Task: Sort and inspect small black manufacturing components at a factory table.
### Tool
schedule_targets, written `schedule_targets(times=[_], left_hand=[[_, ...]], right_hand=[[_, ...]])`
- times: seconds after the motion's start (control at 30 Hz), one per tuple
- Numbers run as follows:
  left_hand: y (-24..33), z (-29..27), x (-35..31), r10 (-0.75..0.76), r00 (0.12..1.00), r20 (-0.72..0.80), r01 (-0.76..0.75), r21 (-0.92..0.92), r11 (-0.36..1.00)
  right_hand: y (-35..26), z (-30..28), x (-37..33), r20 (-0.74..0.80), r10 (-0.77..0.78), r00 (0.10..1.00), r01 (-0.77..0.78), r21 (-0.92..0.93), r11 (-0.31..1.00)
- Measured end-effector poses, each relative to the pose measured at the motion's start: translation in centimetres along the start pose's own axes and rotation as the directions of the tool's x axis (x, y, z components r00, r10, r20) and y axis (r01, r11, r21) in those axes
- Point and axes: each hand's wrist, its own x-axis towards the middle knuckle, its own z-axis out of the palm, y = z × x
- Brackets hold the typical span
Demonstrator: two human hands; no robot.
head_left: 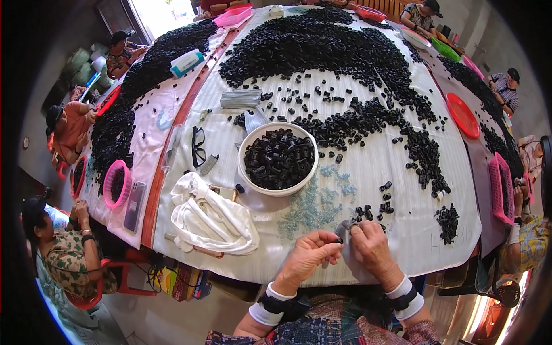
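Note:
My left hand (313, 252) pinches a small black part (338, 241) between thumb and forefinger at the table's near edge. Close beside it, my right hand (372, 246) has its fingers curled in. Something grey (347, 223) shows at its fingertips; whether it is a finger cover or a held thing I cannot tell. Several loose black parts (363, 213) lie just beyond the right hand. Past my hands stands a white bowl (313, 167) filled with black cylindrical parts (279, 158). Bluish translucent scraps (310, 207) are scattered between the bowl and my hands.
A white cloth (213, 221) lies left of my hands, with black glasses (198, 146) and a grey folded cloth (241, 98) beyond. Large heaps of black parts (310, 46) cover the far table. Coworkers sit along both sides with pink baskets (117, 184) and a red tray (463, 115).

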Motion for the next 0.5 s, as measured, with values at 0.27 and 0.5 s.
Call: schedule_targets(times=[0.27,0.5], left_hand=[[-0.3,0.5,0.2,0.015,0.997,-0.081,-0.01,0.061,0.998],[0.9,2.2,0.3,0.06,0.989,-0.137,-0.035,0.172,0.984]], right_hand=[[0.0,-0.1,-0.5,-0.041,0.03,0.999,-0.024,0.131,0.991],[0.3,-1.8,0.0,0.035,0.351,0.936,-0.287,0.655,0.699]])
